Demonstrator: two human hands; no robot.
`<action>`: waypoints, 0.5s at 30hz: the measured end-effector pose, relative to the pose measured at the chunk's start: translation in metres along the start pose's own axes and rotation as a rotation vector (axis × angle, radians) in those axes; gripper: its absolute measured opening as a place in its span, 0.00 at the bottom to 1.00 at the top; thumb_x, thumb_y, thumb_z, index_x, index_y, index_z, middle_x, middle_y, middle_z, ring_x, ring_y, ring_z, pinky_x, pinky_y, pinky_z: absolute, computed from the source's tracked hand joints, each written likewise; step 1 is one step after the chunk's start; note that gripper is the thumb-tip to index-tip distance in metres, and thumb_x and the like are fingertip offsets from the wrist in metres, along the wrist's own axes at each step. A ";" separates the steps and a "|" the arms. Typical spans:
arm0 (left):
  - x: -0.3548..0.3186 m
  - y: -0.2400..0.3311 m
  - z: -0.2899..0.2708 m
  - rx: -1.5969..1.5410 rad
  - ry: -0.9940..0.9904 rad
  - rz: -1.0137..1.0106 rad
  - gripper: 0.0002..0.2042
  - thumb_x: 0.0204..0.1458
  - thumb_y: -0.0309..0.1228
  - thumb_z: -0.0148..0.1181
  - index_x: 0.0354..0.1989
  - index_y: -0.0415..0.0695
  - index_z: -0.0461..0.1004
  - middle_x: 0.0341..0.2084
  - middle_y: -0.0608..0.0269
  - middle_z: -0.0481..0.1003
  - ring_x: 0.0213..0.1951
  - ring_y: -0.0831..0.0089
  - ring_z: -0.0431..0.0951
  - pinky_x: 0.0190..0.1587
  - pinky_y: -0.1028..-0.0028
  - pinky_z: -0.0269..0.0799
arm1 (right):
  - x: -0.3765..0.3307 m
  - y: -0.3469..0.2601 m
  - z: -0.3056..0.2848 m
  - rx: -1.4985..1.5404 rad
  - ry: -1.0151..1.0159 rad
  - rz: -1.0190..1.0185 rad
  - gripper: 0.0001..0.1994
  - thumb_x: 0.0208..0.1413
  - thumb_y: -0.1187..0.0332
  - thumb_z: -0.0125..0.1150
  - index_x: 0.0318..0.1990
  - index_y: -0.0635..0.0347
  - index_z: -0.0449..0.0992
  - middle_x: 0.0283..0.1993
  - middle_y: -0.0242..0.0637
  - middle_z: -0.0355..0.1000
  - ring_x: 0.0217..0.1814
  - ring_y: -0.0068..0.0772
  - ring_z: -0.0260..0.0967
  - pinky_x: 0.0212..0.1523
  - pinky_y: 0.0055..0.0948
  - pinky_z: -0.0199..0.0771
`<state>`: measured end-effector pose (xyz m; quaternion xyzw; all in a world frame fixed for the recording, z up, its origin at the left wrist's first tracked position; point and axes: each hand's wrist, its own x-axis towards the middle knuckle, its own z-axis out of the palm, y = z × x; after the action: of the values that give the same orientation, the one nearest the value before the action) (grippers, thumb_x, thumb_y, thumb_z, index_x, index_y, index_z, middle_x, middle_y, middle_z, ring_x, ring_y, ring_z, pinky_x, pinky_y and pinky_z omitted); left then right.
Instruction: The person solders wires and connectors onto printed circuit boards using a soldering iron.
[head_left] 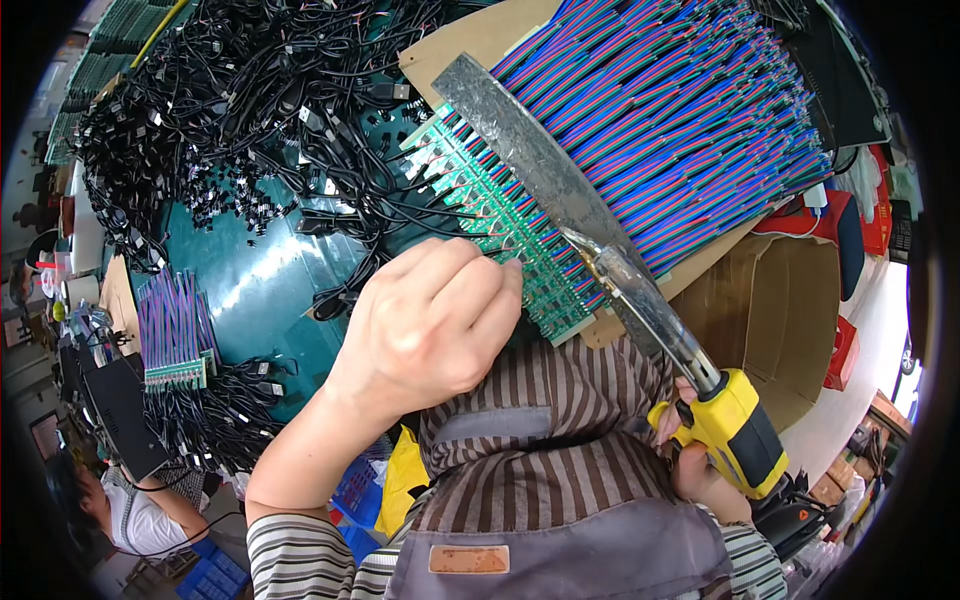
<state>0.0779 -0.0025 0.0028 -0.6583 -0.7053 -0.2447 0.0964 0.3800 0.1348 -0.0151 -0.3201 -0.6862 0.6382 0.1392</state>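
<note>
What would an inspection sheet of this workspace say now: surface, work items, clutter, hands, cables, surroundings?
Surface: green tabletop, glossy, partly covered.
Work items: green circuit board panel with coloured wires; grey metal bar lying across the wires.
Clutter: second wired board on the left side.
Hands: left hand curled over the panel, fingertips partly hidden; right hand gripping a yellow-and-black tool.
Cables: black cables heaped and tangled at upper left, more at lower left.
Surroundings: open cardboard box at right; co-worker at lower left.
</note>
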 end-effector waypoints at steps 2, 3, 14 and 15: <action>0.001 -0.001 -0.001 -0.019 -0.009 0.000 0.13 0.33 0.19 0.69 0.31 0.37 0.79 0.22 0.65 0.71 0.27 0.68 0.75 0.27 0.71 0.73 | 0.000 0.004 -0.003 -0.053 -0.045 -0.067 0.34 0.54 0.51 0.65 0.54 0.75 0.63 0.32 0.36 0.75 0.31 0.23 0.73 0.38 0.22 0.72; 0.001 -0.002 -0.002 -0.011 -0.007 -0.001 0.13 0.33 0.19 0.69 0.31 0.37 0.79 0.22 0.65 0.71 0.27 0.68 0.75 0.27 0.71 0.73 | 0.000 0.010 -0.007 -0.050 -0.049 -0.073 0.34 0.54 0.51 0.65 0.54 0.75 0.63 0.32 0.36 0.75 0.31 0.23 0.73 0.38 0.22 0.72; 0.011 -0.026 -0.035 -0.323 -0.079 -0.176 0.13 0.41 0.18 0.65 0.38 0.41 0.83 0.27 0.62 0.76 0.30 0.68 0.78 0.33 0.70 0.75 | 0.011 0.003 0.001 -0.171 -0.028 -0.142 0.14 0.60 0.56 0.55 0.29 0.55 0.76 0.27 0.29 0.73 0.35 0.35 0.70 0.40 0.34 0.69; 0.020 -0.042 -0.039 -0.263 -0.050 -0.214 0.12 0.43 0.18 0.65 0.38 0.41 0.83 0.29 0.61 0.79 0.31 0.68 0.79 0.35 0.70 0.75 | 0.012 0.003 0.002 -0.157 0.001 -0.160 0.14 0.60 0.56 0.55 0.29 0.54 0.75 0.27 0.29 0.73 0.34 0.35 0.70 0.39 0.34 0.69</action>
<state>0.0278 -0.0038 0.0360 -0.5923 -0.7354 -0.3273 -0.0349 0.3708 0.1406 -0.0213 -0.2746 -0.7574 0.5692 0.1643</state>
